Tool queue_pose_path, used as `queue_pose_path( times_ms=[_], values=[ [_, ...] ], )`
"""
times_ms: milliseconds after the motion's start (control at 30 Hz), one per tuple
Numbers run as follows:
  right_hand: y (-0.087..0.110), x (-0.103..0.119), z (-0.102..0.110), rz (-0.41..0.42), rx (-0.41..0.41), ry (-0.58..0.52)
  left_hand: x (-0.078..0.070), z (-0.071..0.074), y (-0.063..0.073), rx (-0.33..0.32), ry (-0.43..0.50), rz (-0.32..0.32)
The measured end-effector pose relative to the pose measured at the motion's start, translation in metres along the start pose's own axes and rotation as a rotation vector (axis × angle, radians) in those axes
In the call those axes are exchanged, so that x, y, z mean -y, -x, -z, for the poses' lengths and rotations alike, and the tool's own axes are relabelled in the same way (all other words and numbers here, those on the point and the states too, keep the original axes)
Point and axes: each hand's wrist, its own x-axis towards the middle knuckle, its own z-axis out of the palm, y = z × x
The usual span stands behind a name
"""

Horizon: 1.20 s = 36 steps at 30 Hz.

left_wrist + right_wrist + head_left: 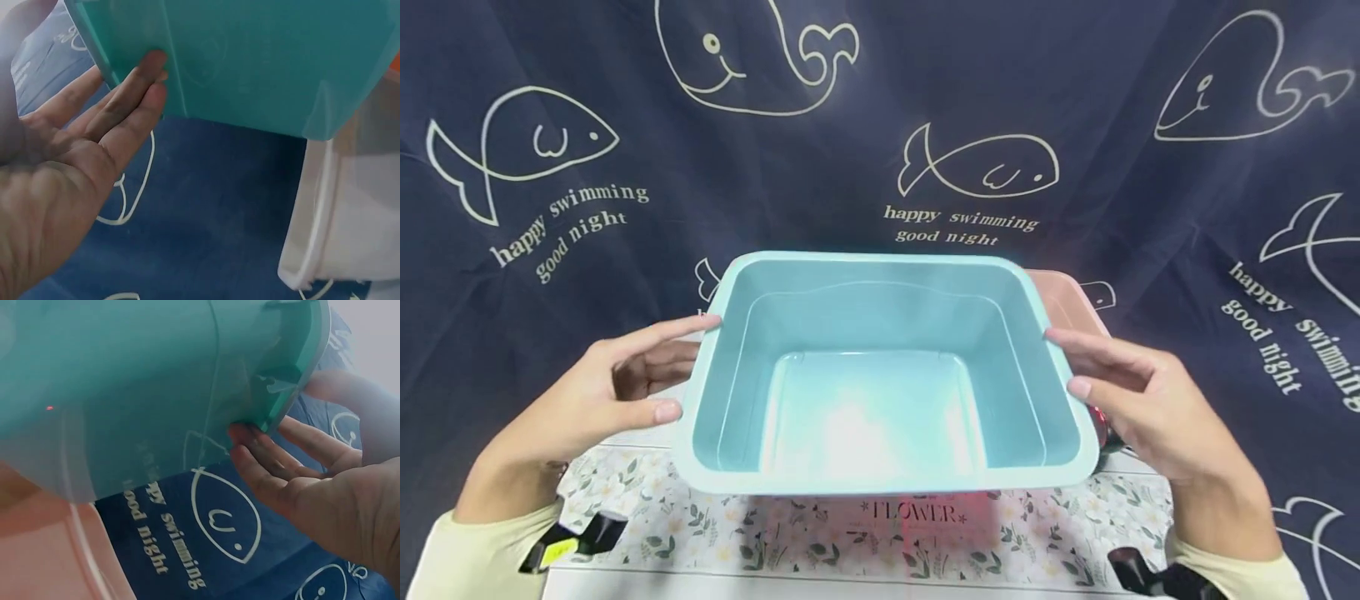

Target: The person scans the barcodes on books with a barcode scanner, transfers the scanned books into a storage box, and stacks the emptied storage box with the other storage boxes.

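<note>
A light blue plastic basin (872, 312), tilted so its inside faces the head camera, is held up between both hands over the table. My left hand (602, 392) grips the basin's left rim, with forefinger and thumb at the edge. In the left wrist view, other fingers (131, 100) of that hand lie against the outer wall. On the opposite side my right hand (1150, 400) holds the right rim, thumb near its front part. Fingertips (250, 440) press under that rim from outside in the right wrist view. Inside, the basin's bare floor shows.
Behind the blue basin, a pink basin (1071, 304) is partly hidden. A whitish tub (312, 219) stands low in the left wrist view. A floral mat marked FLOWER (820, 542) covers part of the white table. Dark blue cloth (820, 183) with fish drawings hangs behind.
</note>
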Motion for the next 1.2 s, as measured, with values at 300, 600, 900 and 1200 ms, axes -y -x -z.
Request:
queue_pose_path(
  times_ms=[300, 600, 900, 1200],
  values=[
    [-0.036, 0.023, 0.045, -0.095, -0.015, -0.126, 0.001, -0.001, -0.067, -0.018, -0.055, 0.143],
    [-0.061, 0.033, 0.085, -0.228, -0.051, -0.135, 0.011, -0.007, -0.119, -0.036, 0.060, 0.247],
    [-0.068, 0.033, 0.120, -0.307, -0.134, -0.129, 0.024, -0.019, -0.161, -0.060, 0.053, 0.283],
    [-0.073, 0.026, 0.147, -0.310, -0.258, -0.142, 0.037, -0.031, -0.197, -0.047, 0.080, 0.264]
  ],
)
